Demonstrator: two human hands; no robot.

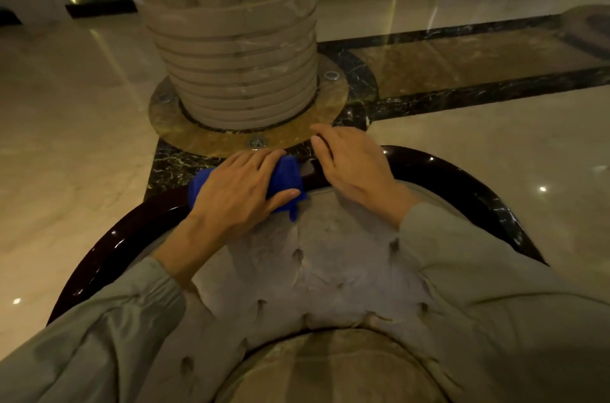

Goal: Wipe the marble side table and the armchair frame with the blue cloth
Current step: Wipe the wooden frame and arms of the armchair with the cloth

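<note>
The left hand (237, 188) lies flat over the cloth (287, 178), fingers spread and curled over the far edge, thumb on the near side, so the blue wad is pinched against the top rail of the frame (462, 181). The cloth sits at about 12 o'clock on the curved rail, just left of centre, with a corner hanging down toward the tufted back (330, 264). The right hand (353, 165) rests open on the rail just beside the cloth, at roughly 1 o'clock, holding nothing and seemingly steadying the chair.

The step in hand looks like wiping the top of the frame. To do it well, keep the palm pressing the cloth down, wrap it over both the front and rear faces of the rail, and follow the curve in one long stroke from 12 toward 9 o'clock, then back round to 3. The glossy dark wood will show streaks, so overlapping passes and a clean fold of cloth should help. The right hand would need to shift aside before the cloth passes. Keep the dangling corner off the upholstery. The side table is not in view, so I cannot tell its state
</note>
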